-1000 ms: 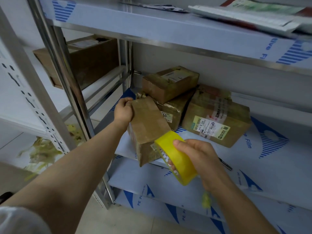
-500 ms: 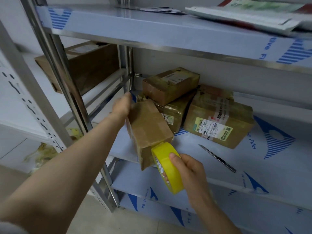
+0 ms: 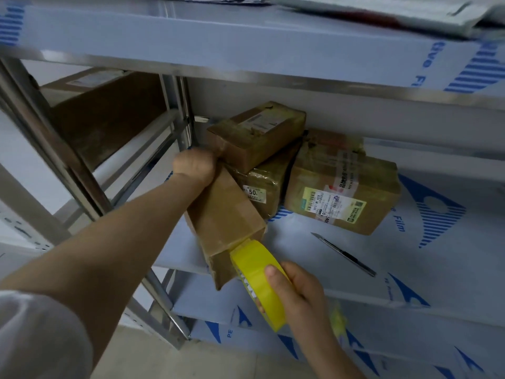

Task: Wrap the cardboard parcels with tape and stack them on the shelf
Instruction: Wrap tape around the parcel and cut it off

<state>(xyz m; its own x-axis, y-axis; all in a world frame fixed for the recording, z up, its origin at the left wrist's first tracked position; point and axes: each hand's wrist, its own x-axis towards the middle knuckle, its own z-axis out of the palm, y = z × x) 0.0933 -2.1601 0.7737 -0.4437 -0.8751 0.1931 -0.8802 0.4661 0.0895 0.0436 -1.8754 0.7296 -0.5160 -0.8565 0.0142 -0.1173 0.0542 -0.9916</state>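
Note:
A long brown cardboard parcel (image 3: 224, 214) lies tilted over the front edge of the middle shelf (image 3: 437, 274). My left hand (image 3: 195, 165) grips its far end. My right hand (image 3: 295, 291) holds a yellow tape roll (image 3: 257, 280) pressed against the parcel's near end, where a strip of tape runs onto the box. Behind it sit three taped parcels: one on top (image 3: 257, 132), one under it with a "50" label (image 3: 265, 187), and a larger one with a yellow-green label (image 3: 341, 184) to the right.
A utility knife (image 3: 344, 254) lies on the shelf right of the parcel. A large brown box (image 3: 106, 110) stands on the neighbouring rack at left. The upper shelf (image 3: 246, 45) hangs close overhead with papers on it. Steel uprights (image 3: 54, 149) stand at left.
The tape roll has slid down to the parcel's near end. My left hand has moved further back along the parcel, towards the stacked boxes. The camera has moved closer.

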